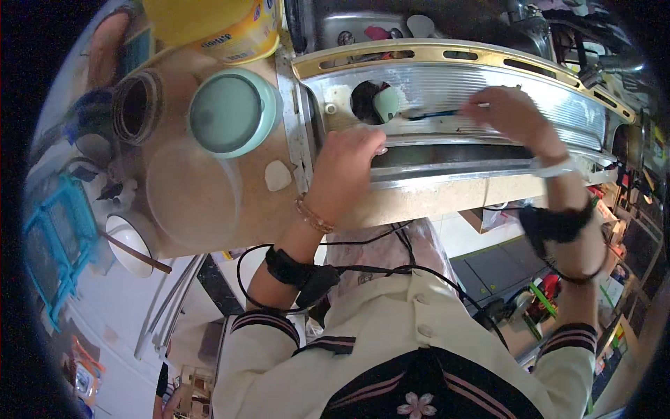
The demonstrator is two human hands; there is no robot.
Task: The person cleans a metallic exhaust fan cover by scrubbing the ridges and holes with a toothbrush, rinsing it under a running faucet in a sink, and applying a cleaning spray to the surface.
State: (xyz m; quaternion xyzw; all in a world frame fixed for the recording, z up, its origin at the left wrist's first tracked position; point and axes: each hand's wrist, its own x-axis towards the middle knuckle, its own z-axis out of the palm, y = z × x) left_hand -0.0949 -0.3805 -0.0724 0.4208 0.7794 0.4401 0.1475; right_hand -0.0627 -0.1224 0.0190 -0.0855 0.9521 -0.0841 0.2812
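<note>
A ribbed metal panel (pixel 439 99) with a slotted, gold-coloured rim and a round hole lies across the sink area in front of me. My right hand (pixel 505 115), slightly blurred, is above its middle. A thin dark-handled brush (pixel 432 113) is in its fingers, with the tip pointing left towards the hole. Through the hole a pale green thing shows. My left hand (pixel 356 152) is curled at the panel's near edge, left of centre. Its fingertips are mostly hidden, so whether it grips the edge cannot be told.
On the brown counter (pixel 267 214) at left are a green round container (pixel 230 112), a clear round lid (pixel 191 196), a whitish piece (pixel 277 175) and a yellow tub (pixel 220 31). A sink (pixel 356 23) with utensils and a faucet (pixel 531 26) lie beyond the panel. Cables cross my front.
</note>
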